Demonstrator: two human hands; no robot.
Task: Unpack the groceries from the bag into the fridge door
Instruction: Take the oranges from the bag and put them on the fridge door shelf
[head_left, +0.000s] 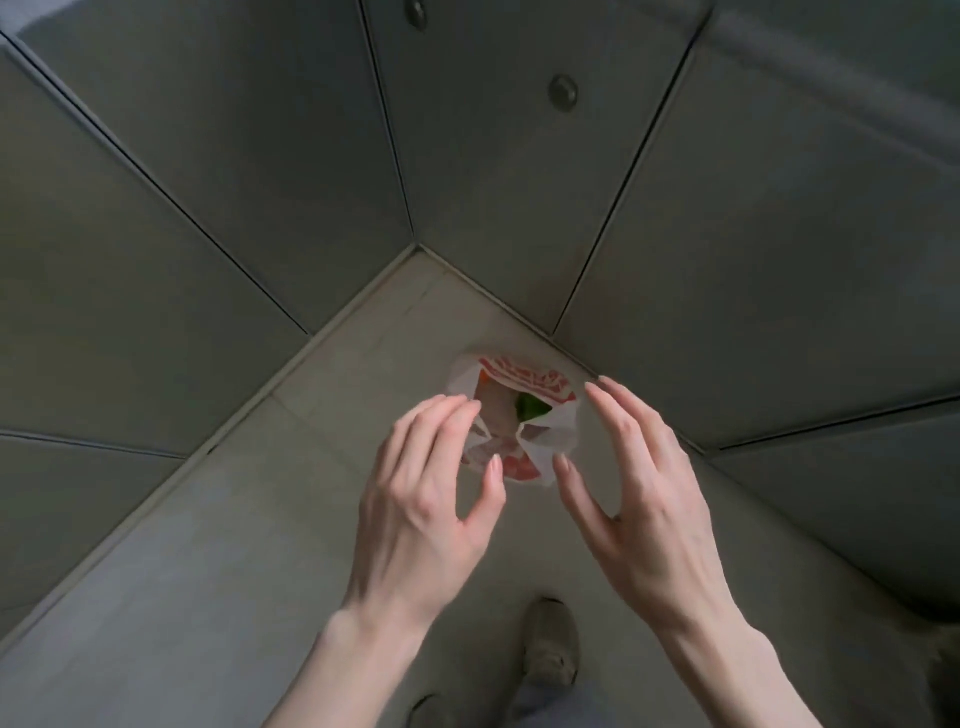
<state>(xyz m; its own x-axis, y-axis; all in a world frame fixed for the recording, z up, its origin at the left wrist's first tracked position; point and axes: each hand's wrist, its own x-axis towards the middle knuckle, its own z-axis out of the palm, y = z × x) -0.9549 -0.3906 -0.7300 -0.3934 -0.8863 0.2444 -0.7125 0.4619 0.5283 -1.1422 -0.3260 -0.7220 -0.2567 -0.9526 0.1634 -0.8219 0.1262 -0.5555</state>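
A white plastic bag (550, 441) with red print stands on the floor in the corner, its mouth open upward. Something green (532, 406) shows inside it; the other contents are too dim to name. My left hand (426, 499) hovers above the bag's left side, fingers curled and apart, holding nothing. My right hand (639, 493) hangs over the bag's right side, also spread and empty. Neither hand touches the bag as far as I can tell. No fridge door stands open in view.
Grey panelled cabinet fronts (234, 182) meet in a corner behind the bag, with two round dark knobs (563, 92) on the right-hand panels. The pale floor (208, 571) spreads toward me. My shoe (551, 639) is planted just below the hands.
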